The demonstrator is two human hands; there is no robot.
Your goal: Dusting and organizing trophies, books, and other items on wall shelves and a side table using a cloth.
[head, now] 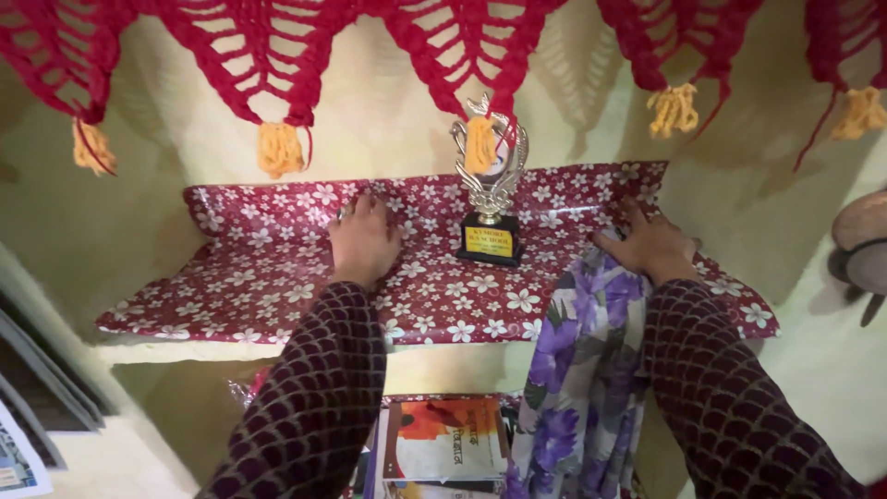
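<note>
**Two hands on a flower-papered shelf**

Left of the gold trophy (490, 180), the left hand (363, 242) lies flat, fingers spread, gripping nothing. Right of the trophy, the right hand (654, 245) presses a purple floral cloth (577, 370) against the shelf (259, 277).

Two arms reach in from the bottom of the view, both in long, close-fitting sleeves of dark maroon, almost black fabric. The left sleeve (314, 397) carries a repeating scale-like pattern: rows of small overlapping arches outlined in a thin, lighter pinkish line, running from the upper arm to the wrist. The right sleeve (730, 397) bears the same arched scale pattern and ends at the wrist too. The left hand (363, 242) is bare below the cuff, with a small ring on one finger. The right hand (654, 246) is bare as well, ungloved.
</note>
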